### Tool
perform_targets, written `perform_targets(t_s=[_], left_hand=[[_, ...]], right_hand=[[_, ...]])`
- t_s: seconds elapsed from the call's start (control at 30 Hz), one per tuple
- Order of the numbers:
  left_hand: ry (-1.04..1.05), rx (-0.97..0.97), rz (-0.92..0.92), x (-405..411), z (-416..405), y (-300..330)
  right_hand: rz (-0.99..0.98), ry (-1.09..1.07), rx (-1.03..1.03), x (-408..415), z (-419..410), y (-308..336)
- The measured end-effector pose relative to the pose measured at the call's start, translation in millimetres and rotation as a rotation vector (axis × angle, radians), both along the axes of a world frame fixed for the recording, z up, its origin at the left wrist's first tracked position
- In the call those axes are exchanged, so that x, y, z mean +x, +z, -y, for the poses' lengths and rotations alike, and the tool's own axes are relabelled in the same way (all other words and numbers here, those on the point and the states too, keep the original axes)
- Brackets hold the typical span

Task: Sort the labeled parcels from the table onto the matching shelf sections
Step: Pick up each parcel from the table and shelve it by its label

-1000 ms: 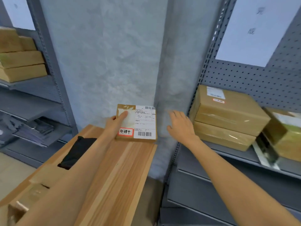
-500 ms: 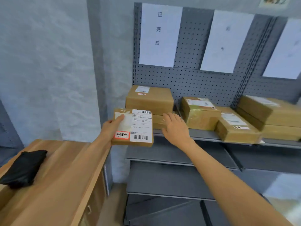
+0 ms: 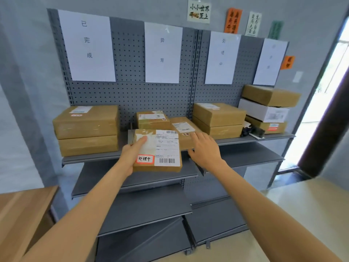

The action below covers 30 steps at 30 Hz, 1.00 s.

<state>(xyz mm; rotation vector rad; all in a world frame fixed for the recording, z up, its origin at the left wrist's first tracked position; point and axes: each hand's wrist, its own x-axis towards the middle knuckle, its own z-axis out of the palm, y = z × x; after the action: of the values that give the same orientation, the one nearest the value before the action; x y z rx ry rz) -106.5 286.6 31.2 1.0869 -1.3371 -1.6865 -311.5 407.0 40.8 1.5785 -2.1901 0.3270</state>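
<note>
One brown parcel [image 3: 157, 150], white label, red-edged sticker

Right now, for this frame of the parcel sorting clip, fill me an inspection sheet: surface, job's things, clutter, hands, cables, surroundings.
Surface: grey shelf, top level loaded; lower levels show no parcels. Wooden table corner at lower left.
Job's things: held parcel with red-bordered sticker reading 处理中; matching sign is third from left, above a two-box stack.
Clutter: dark object between the right-hand stacks, unidentifiable.
Hands: left hand grips the parcel's left edge, thumb on top; right hand empty, fingers straight, in front of a shelved parcel.
Cables: nothing seen.
Surroundings: pegboard, wall posters, bright doorway at right.
</note>
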Motion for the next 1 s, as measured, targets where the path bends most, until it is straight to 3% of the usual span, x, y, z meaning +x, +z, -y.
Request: perform_targets(t_s=[0.37,1.0], left_hand=[[-0.099,-0.067,-0.003,-103,-1,23],[-0.124,-0.065,0.003,-237,101,81]], right_hand=[[0.008,-0.135,-0.04,-79,-23,16],[-0.012,-0.161,-0.088,-212,81,73]])
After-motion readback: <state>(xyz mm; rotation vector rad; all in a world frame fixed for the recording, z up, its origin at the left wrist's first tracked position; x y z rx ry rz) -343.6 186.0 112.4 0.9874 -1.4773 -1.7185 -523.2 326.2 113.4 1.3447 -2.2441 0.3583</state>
